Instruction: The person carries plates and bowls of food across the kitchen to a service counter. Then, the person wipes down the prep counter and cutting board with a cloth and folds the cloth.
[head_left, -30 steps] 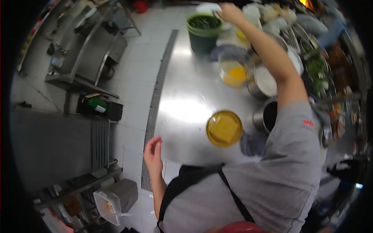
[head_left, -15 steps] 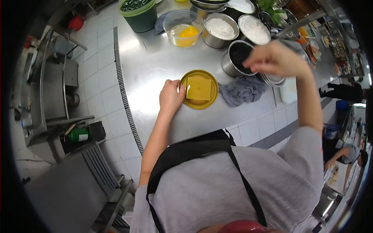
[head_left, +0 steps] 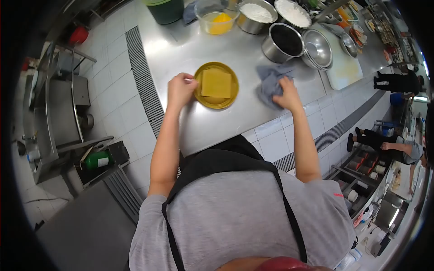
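My left hand [head_left: 181, 91] is closed at the left rim of a shallow round yellow-brown dish [head_left: 235, 90], thumb and fingertips at its edge. A flat square yellow slab [head_left: 216, 83] lies in the dish. To the right, my right hand [head_left: 288, 95] grips a crumpled grey-blue cloth [head_left: 270, 85] on the steel table [head_left: 217, 128]. Just behind the cloth stands a metal pot [head_left: 274, 53] with dark contents.
At the back are a clear tub [head_left: 205, 22] holding something yellow, bowls of white powder [head_left: 257, 11], and a dark green bucket [head_left: 166, 12]. Metal bowls [head_left: 318, 47] and a white cutting board [head_left: 344, 72] stand right. Another person [head_left: 398, 144] is far right.
My right hand has come down from above the dark-filled pot onto the cloth, which is now bunched differently. My left hand stays at the dish's rim. The view has shifted.
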{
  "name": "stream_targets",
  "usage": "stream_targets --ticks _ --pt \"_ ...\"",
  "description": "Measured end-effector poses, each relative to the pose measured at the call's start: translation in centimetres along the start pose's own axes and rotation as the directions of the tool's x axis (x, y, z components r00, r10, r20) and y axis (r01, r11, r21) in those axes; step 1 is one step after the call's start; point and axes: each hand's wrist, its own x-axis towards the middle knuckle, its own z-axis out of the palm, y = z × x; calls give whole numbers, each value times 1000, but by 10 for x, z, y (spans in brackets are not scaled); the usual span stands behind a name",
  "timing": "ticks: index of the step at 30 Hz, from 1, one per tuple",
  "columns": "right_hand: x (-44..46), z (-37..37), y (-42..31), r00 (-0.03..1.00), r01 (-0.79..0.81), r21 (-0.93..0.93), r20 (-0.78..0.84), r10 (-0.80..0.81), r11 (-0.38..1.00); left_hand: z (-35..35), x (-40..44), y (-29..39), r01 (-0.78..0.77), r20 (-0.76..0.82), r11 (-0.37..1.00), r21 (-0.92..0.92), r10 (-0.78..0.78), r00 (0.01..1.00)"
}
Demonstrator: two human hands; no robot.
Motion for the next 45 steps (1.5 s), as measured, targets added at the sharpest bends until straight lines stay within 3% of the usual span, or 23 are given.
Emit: stream_targets --ticks 2,5,9,10,12,13,15,18,20,21,23,25,27,29,32,34,35,36,38,40,43,44,45 --pt "-41 -2 -44 950 223 -110 249 -191 969 -44 -17 -30 115 29 972 -204 -111 993" --pt "-75 26 -132 816 456 8 396 -422 890 -112 -56 -56 207 -77 847 -490 -279 957" --pt "-91 113 -232 542 732 405 142 -828 548 -182 -102 -100 163 -312 766 -621 -433 846" --pt "-89 113 -243 530 738 404 148 -835 540 -193 -114 -107 143 -365 760 -634 -457 812" --pt "-75 96 -273 617 506 648 188 -764 569 -214 -138 -119 105 -458 772 -627 -475 752" --pt "-66 78 -268 689 493 675 83 -720 549 -223 -154 -125 97 -494 785 -612 -474 729" --pt "-42 28 -228 790 542 500 -28 -612 676 -234 -186 -144 115 -509 781 -614 -503 698" --pt "7 -22 -140 921 385 463 -140 -363 798 -231 -221 -171 188 -494 744 -642 -588 640" --pt "42 -31 -108 951 297 157 33 -306 942 -223 -233 -183 228 -476 724 -651 -623 621" --pt "50 -5 -93 952 295 155 38 -304 943 -221 -238 -187 269 -462 713 -648 -648 606" --pt "61 54 -61 931 346 -68 -98 -352 936 -217 -247 -188 275 -451 702 -656 -658 602" --pt "24 74 -115 807 589 12 27 -589 808 -214 -253 -186 259 -449 677 -689 -679 581" --pt "-42 100 -191 680 710 209 44 -732 672 -215 -259 -189 251 -446 651 -716 -703 554" --pt "-92 137 -253 476 802 429 -39 -879 415 -222 -257 -198 233 -437 655 -719 -687 580" --pt "-114 147 -307 448 677 647 16 -894 351 -237 -260 -186 190 -512 717 -671 -633 580" --pt "-76 121 -318 589 717 519 -93 -803 465 -252 -271 -184 146 -583 756 -639 -599 549" --pt "-41 114 -307 632 658 619 -146 -761 428 -254 -284 -188 135 -605 765 -629 -591 534" --pt "-15 83 -311 694 701 459 -261 -671 546 -255 -291 -186 110 -614 756 -645 -598 515" --pt "68 84 -291 730 681 375 -416 -543 629 -251 -300 -181 125 -611 742 -658 -624 488" --pt "143 81 -289 897 437 332 -234 -375 836 -244 -306 -177 124 -594 729 -673 -633 496" --pt "190 123 -286 962 224 -31 -153 -226 974 -235 -329 -183 173 -579 710 -682 -669 466" --pt "174 139 -299 966 250 60 -76 -245 966 -232 -336 -182 154 -591 708 -689 -671 447" --pt "133 131 -333 947 239 298 140 -290 924 -232 -340 -182 142 -597 710 -690 -669 443"
